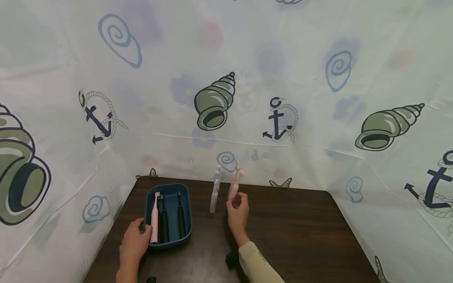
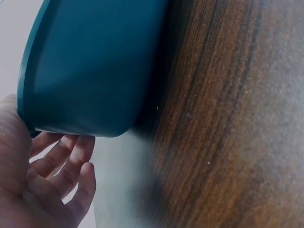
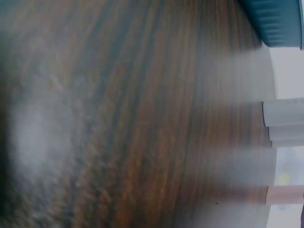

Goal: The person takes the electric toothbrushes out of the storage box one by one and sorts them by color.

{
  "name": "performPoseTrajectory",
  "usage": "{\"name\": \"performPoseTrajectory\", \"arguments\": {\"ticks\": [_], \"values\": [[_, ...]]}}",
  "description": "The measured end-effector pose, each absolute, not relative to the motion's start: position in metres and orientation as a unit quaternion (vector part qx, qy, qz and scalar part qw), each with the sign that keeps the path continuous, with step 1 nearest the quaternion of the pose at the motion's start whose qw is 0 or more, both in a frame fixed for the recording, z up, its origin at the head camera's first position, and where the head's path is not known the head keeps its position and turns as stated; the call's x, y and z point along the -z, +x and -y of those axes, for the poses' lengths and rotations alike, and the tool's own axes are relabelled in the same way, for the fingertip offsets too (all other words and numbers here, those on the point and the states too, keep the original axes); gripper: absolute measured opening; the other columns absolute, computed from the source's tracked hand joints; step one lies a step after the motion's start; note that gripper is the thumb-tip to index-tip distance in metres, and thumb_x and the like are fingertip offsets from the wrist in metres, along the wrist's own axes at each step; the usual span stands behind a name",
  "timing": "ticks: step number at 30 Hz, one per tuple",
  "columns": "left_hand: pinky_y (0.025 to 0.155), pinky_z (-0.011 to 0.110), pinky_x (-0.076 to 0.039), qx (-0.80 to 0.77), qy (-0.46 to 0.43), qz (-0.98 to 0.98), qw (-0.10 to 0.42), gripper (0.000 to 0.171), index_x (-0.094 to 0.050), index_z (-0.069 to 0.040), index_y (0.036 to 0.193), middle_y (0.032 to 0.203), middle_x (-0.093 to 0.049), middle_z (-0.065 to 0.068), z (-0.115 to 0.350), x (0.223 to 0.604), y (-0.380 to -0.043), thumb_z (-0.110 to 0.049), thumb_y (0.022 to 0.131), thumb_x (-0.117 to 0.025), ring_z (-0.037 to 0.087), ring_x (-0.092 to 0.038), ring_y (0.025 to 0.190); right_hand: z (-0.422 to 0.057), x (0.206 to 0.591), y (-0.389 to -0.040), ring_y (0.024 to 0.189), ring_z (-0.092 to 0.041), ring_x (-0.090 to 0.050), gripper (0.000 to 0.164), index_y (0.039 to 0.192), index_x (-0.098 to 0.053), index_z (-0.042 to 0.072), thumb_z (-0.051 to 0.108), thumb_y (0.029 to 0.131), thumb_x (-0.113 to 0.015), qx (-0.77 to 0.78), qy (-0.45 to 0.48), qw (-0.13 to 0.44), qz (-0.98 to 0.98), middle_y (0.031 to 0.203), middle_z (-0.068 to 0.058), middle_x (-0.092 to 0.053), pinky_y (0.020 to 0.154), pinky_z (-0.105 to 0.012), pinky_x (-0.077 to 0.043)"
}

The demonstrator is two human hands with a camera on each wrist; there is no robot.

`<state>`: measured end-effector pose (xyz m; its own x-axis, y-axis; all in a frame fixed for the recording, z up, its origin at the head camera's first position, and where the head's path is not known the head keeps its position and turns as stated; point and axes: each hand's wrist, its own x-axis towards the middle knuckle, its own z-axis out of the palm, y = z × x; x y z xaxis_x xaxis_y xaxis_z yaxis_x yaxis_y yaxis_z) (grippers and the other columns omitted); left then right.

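My left hand grips the left rim of a blue bin, fingers outside against its wall in the left wrist view. Inside the bin lie a pink electric toothbrush and two black toothbrushes. Thumb and index finger of my right hand pinch the lower part of an upright pink toothbrush. Just left of it, white toothbrushes stand in a row running away from me. The right wrist view shows the lower ends of white toothbrushes and a pink one.
A dark wooden table carries everything. Small black objects lie near its front, one beside the right sleeve and one at the bottom edge. A patterned white curtain hangs behind and along both sides.
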<state>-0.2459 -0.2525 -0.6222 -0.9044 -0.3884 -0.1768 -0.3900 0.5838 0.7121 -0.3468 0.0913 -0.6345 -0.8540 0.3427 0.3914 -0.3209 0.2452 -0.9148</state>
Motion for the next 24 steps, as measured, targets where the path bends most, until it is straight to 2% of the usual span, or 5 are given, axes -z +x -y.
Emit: {"name": "performPoseTrajectory", "arguments": {"ticks": [8,17,24], "values": [[0.096,0.072,-0.046,-0.400,-0.218,-0.890,0.005,0.059,-0.047,-0.001,0.154,0.143,-0.055,0.028,0.253,0.619,-0.245,-0.036,0.106,-0.048,0.046,-0.059,0.120,-0.094,0.636,-0.354,0.104,-0.023,-0.067,0.029,0.118,-0.064,0.010,0.000,0.093,-0.076,-0.616,-0.004,0.255,0.745,0.112,-0.011,-0.068,0.086,-0.038,-0.063],[0.090,0.068,-0.047,-0.403,-0.212,-0.890,-0.017,0.058,-0.050,-0.002,0.153,0.137,-0.059,0.025,0.254,0.623,-0.241,-0.036,0.106,-0.047,0.043,-0.061,0.116,-0.094,0.637,-0.359,0.110,-0.023,-0.066,0.028,0.120,-0.062,0.010,0.002,0.096,-0.074,-0.616,0.000,0.223,0.755,0.117,-0.011,-0.065,0.091,-0.035,-0.063],[0.094,0.070,-0.045,-0.402,-0.217,-0.889,-0.011,0.059,-0.048,-0.001,0.154,0.138,-0.058,0.026,0.253,0.623,-0.242,-0.037,0.107,-0.047,0.043,-0.059,0.117,-0.095,0.646,-0.362,0.108,-0.026,-0.067,0.028,0.119,-0.062,0.007,0.000,0.094,-0.074,-0.606,-0.006,0.232,0.761,0.115,-0.013,-0.066,0.088,-0.038,-0.064]]}}
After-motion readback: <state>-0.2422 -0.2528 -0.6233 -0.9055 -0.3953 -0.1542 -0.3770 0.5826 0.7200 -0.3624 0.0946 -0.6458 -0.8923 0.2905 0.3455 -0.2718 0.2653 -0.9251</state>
